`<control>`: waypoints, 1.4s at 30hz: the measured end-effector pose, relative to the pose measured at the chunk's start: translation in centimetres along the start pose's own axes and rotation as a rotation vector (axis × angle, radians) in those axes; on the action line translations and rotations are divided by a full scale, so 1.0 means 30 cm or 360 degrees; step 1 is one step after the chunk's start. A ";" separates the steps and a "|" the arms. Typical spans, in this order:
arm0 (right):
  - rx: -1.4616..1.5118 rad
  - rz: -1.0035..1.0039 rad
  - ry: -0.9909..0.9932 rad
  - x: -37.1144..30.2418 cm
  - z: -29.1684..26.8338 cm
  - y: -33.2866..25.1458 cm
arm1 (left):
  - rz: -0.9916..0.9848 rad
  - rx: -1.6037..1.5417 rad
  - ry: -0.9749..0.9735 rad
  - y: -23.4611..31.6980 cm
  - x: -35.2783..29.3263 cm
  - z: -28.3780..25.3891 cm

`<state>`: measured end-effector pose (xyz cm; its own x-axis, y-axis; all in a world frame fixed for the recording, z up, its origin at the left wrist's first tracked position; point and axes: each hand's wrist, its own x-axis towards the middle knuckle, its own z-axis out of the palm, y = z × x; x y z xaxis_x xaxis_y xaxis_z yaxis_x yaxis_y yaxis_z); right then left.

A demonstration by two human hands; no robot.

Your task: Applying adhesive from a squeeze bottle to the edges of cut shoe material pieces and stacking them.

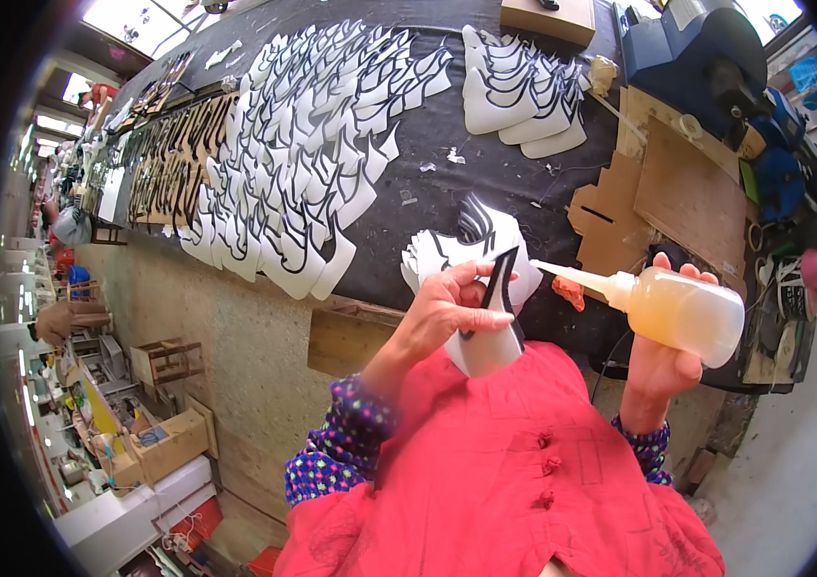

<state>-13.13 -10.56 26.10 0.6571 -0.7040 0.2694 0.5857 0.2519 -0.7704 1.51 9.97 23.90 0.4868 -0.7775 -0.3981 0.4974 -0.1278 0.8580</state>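
A white piece (487, 352) is pinched by the left hand (430, 310), thumb against fingers; a bottle (689, 313) is held by the right hand (656, 372), fingers curled round it

The cloth over my front (495, 462) is bright red with faint darker lines; my sleeves (331, 452) are deep blue-purple, dotted pink and green. My near piece (490, 348) is white, edged black, like the far-left pieces (317, 154). The bottle (685, 313) on my right is milky, tinged amber. The tabletop (437, 207) is black, the far-right machine (682, 60) dark blue.
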 end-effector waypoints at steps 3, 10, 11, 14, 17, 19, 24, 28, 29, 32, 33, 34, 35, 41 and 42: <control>-0.0032 -0.0039 -0.0072 -0.001 0.025 -0.008 | -0.0039 -0.0132 -0.0015 0.057 -0.038 0.037; -0.0110 -0.0183 -0.0278 0.009 0.027 0.001 | -0.0087 -0.0233 -0.0066 0.072 -0.048 0.046; -0.0110 -0.0180 -0.0276 0.009 0.025 0.002 | -0.0075 -0.0235 -0.0067 0.070 -0.047 0.046; -0.0181 -0.0172 -0.0148 0.012 0.024 0.002 | -0.0069 -0.0279 -0.0070 0.074 -0.039 0.050; -0.0203 -0.0154 -0.0041 0.023 0.028 -0.001 | -0.0066 -0.0323 -0.0080 0.082 -0.034 0.053; -0.0108 -0.0231 -0.0233 0.028 -0.003 0.009 | -0.0061 -0.0326 -0.0090 0.083 -0.030 0.054; -0.0155 -0.0140 -0.0188 0.024 0.005 0.000 | -0.0066 -0.0302 -0.0096 0.085 -0.019 0.059; -0.0114 -0.0183 -0.0228 0.041 0.007 0.002 | -0.0060 -0.0263 -0.0076 0.082 -0.011 0.063; -0.0116 -0.0183 -0.0227 0.040 0.003 0.001 | -0.0066 -0.0266 -0.0080 0.083 -0.009 0.065; -0.0041 -0.0124 -0.0334 0.041 -0.007 0.005 | -0.0074 -0.0249 -0.0082 0.086 -0.004 0.066; -0.0063 -0.0154 -0.0290 0.045 -0.006 0.009 | -0.0074 -0.0230 -0.0082 0.087 -0.002 0.067; -0.0087 -0.0184 -0.0246 0.048 -0.006 0.011 | -0.0076 -0.0230 -0.0083 0.089 0.000 0.069; -0.0087 -0.0184 -0.0245 0.049 -0.006 0.012 | -0.0071 -0.0237 -0.0083 0.093 0.002 0.073; -0.0109 -0.0081 -0.0260 0.050 -0.002 0.002 | -0.0068 -0.0246 -0.0082 0.093 0.011 0.077; -0.0108 -0.0151 -0.0296 0.059 -0.005 0.010 | -0.0084 -0.0255 -0.0075 0.098 0.012 0.080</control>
<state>-11.85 -11.84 26.27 0.6806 -0.5862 0.4396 0.6200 0.1410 -0.7718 1.42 7.85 27.05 0.4247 -0.8009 -0.4221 0.6311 -0.0724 0.7723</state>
